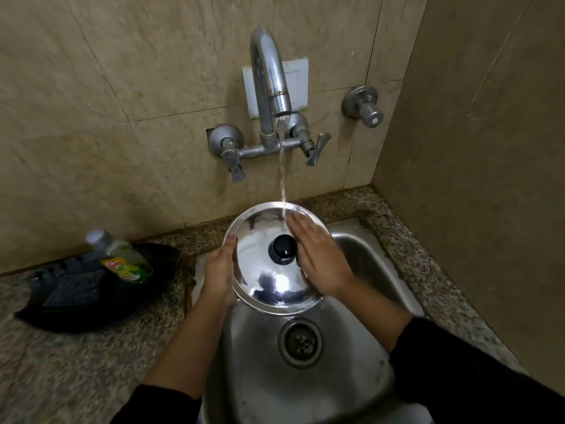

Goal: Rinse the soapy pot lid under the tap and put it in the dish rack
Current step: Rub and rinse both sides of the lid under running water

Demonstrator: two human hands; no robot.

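A shiny steel pot lid (260,234) with a black knob (282,249) is held over the sink, its top towards me. My left hand (218,270) grips the lid's left rim. My right hand (318,255) lies flat on the lid's right side, fingers spread beside the knob. Water runs from the curved tap (269,78) and lands on the lid's upper part, close to my right fingertips. A black dish rack (73,304) sits on the counter to the left.
The steel sink (367,270) with its round drain (300,342) lies below the lid. A dish soap bottle (122,255) lies in the black rack. Two tap levers and a separate wall valve (363,107) stick out of the tiled wall. Speckled granite counter surrounds the sink.
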